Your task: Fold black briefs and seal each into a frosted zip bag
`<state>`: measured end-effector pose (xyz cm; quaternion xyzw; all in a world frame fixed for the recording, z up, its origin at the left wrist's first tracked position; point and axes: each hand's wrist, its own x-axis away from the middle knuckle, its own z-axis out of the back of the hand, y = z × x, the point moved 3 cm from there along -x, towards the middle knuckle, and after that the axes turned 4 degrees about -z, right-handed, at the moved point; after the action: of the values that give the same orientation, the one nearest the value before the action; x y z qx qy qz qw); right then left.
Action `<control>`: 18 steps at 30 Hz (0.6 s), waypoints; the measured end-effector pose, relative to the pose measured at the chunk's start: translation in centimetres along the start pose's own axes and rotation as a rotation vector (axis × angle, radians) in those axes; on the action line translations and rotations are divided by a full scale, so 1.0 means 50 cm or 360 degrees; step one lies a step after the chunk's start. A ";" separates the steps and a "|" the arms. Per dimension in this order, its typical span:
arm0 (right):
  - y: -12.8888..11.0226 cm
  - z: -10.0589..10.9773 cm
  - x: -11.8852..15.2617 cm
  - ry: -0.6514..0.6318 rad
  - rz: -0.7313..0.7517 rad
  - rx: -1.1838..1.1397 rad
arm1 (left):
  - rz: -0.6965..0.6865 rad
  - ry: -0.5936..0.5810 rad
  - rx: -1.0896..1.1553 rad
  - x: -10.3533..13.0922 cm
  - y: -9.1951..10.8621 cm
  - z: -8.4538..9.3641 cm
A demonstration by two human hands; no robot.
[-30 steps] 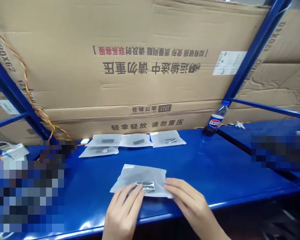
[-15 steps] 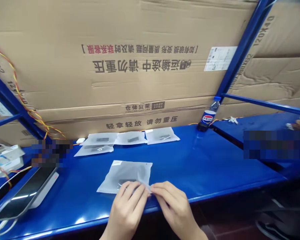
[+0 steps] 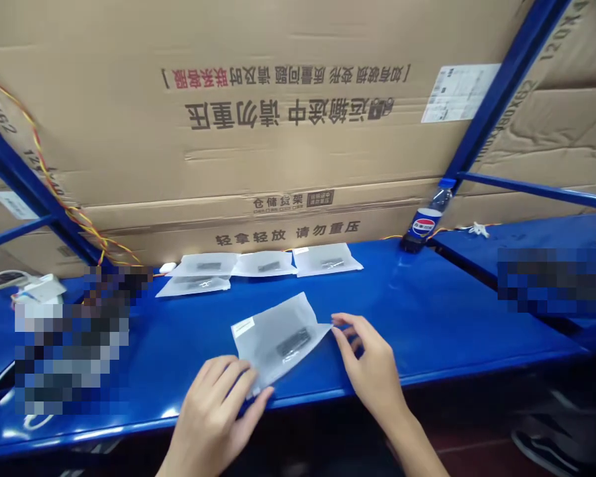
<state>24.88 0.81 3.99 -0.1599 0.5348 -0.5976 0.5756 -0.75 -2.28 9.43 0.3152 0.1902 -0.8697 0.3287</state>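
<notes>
A frosted slider zip bag [image 3: 263,341] lies tilted near the shelf's front edge. Through its film a small black item [image 3: 294,342] shows, and a white label [image 3: 243,327] sits at its left corner. My right hand [image 3: 365,351] pinches the bag's right corner between thumb and fingertips, raising it slightly. At the near-left corner, my left hand [image 3: 218,401] has thumb and bent fingers on either side of the bag's edge; its fingertips are partly hidden.
Several similar filled bags [image 3: 268,264] lie along the cardboard [image 3: 298,152] at the back. A cola bottle [image 3: 426,222] stands by the blue post [image 3: 506,99]. Blurred-out items [image 3: 79,351] and yellow-red wires [image 3: 92,228] are on the left.
The bag has turned, its right side swinging away from me. My left hand has moved left to the bag's near-left corner, while my right hand has moved right and farther from me.
</notes>
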 end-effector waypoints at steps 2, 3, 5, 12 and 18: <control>-0.013 -0.001 0.016 0.0096 -0.0143 -0.0009 | 0.0002 -0.0177 0.0018 -0.018 0.005 -0.020; -0.021 0.000 0.025 0.0119 -0.0192 -0.0023 | -0.0017 -0.0264 0.0026 -0.027 0.005 -0.031; -0.033 0.001 0.043 0.0084 -0.0250 -0.0070 | -0.0073 -0.0381 0.0049 -0.045 0.003 -0.051; -0.042 -0.029 0.047 -0.0384 -0.0443 -0.0284 | -0.0047 -0.0193 0.0185 -0.083 0.017 -0.068; -0.042 -0.067 0.016 -0.0152 -0.0502 -0.0173 | 0.0195 -0.0018 0.0160 -0.062 0.099 -0.053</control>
<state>20.87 1.15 4.10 -0.3010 0.5066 -0.6424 0.4899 5.60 -3.01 8.97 0.3375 0.1248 -0.8581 0.3662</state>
